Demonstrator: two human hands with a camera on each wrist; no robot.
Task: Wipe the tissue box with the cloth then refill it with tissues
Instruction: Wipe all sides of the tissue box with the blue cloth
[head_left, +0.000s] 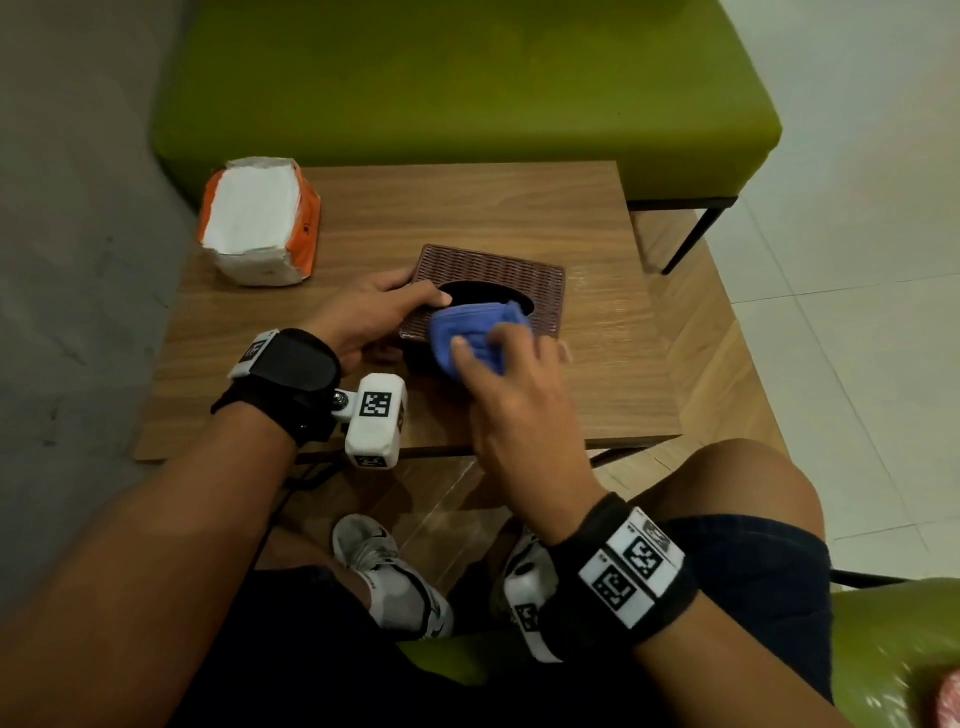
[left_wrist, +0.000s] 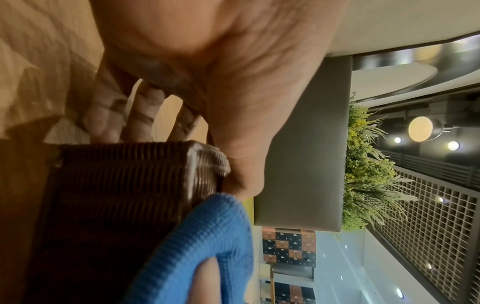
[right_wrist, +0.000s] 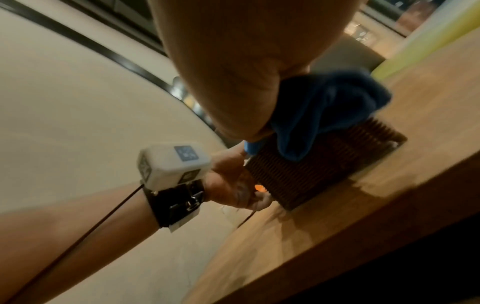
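Cloth on the box, both hands at work.
Head: left hand grips the box on the desk; right hand holds the cloth against its near top edge; tissues far left. Left wrist: thumb on top, fingers behind. Right wrist: cloth bunched in the hand, on the box.

A brown woven tissue box sits on the wooden surface, its dark oval opening facing up. The left hand grips the box's left edge, thumb lying on the lid by the opening. The right hand holds a bunched blue cloth against the box's near edge, partly over the opening. Beyond and to the left of the box, well apart from it, stands an opened orange-and-white tissue pack. Behind the box runs a green bench.
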